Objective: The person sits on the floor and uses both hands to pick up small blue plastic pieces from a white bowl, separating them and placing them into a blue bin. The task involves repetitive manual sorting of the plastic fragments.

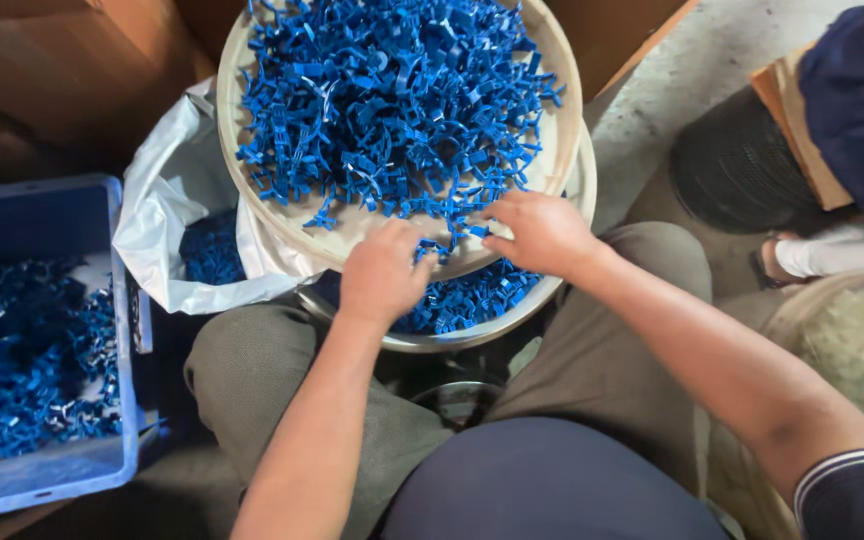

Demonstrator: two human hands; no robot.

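A shallow round tray [562, 90], pale and rimmed, is seen tilted across the lap of a seated person, heaped with small blue plastic pieces [392, 90]. Beneath its near edge a metal basin [512, 318] is set, into which more of the same blue pieces have been gathered. To the left, a white plastic bag [167, 200] is slumped open against the tray with blue pieces showing in its mouth, and a blue plastic crate [102, 470] — partly filled with the same stock — is placed at the person's knee. Brown cardboard [42, 70] is stacked behind the crate. At the far right a second person [852, 110] in dark clothing is partly shown beside a dark round basket [732, 170], with a pale woven container [852, 340] just below; the face is out of frame. Bare concrete floor [692, 60] is visible between the two workers.

The left hand [382, 275] is laid at the tray's near rim with its fingers curled down over a few blue pieces; whether one is actually pinched cannot be told, since the fingertips are hidden by the knuckles. The right hand [542, 232] is placed just beside it on the tray's lower edge, fingers bent and pressed into the fringe of the heap — a closed grip on any single piece is not shown. The bulk of the pile is spread above and beyond both hands, toward the tray's far side, while the loose pieces in the basin are lying directly below the wrists.
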